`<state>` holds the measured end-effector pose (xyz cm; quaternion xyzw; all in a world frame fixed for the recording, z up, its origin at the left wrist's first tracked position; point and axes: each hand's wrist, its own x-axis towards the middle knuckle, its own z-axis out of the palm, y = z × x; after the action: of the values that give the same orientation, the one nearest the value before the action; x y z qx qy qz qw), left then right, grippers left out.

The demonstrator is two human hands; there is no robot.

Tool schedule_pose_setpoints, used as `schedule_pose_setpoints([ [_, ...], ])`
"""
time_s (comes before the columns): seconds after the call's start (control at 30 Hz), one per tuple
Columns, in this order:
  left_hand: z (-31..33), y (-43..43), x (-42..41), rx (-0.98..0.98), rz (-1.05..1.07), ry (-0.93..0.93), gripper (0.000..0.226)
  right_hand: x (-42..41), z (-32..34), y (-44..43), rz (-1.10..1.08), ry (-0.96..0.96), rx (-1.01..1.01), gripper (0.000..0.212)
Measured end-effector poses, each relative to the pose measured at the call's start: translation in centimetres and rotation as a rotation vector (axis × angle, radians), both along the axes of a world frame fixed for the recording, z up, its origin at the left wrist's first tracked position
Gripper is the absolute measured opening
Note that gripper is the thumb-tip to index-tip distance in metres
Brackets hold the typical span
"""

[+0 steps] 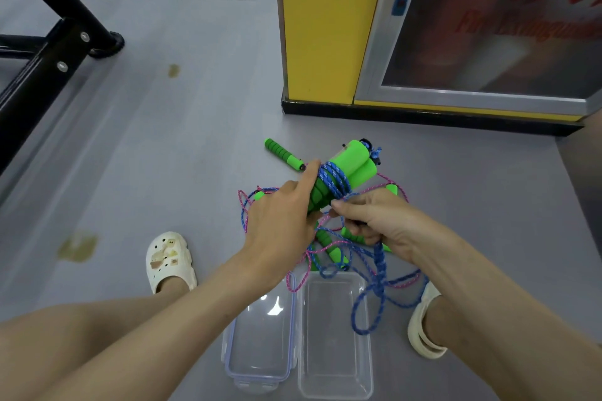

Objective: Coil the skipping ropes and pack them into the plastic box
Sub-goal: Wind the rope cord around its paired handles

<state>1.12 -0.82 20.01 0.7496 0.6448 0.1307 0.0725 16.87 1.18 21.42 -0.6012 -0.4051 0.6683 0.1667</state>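
My left hand (283, 215) grips a pair of green foam handles (353, 163) held together, with blue rope (335, 179) wound several times round them. My right hand (374, 221) pinches the free blue rope just below the bundle; the rest hangs in loose loops (374, 296) over the box. A clear plastic box (335, 391) stands open on the floor between my feet, its lid (260, 371) lying beside it on the left. More green-handled ropes, pink and blue, lie tangled (247, 205) on the floor under my hands. One loose green handle (281, 153) lies farther off.
A yellow pillar with a black base (325, 42) and a glass-fronted cabinet (488, 42) stand ahead on the right. Black metal gym equipment (49, 52) is at the far left. My feet in white clogs (169, 264) flank the box on the grey floor.
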Motion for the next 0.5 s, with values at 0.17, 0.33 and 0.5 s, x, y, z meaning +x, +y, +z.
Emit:
schedule_pose_setpoints([
  [0.17, -1.0, -0.3, -0.3, 0.169, -0.064, 0.071, 0.086, -0.4, 0.6, -0.3, 0.05, -0.09, 0.041, 0.056],
  [0.33, -1.2, -1.1, 0.6, 0.125, -0.168, -0.156, 0.079, -0.8, 0.7, -0.5, 0.029, -0.163, 0.103, 0.059],
  [0.5, 0.0, 0.0, 1.0, -0.344, -0.081, -0.828, 0.064, -0.4, 0.5, -0.1, -0.093, -0.109, 0.118, 0.055],
])
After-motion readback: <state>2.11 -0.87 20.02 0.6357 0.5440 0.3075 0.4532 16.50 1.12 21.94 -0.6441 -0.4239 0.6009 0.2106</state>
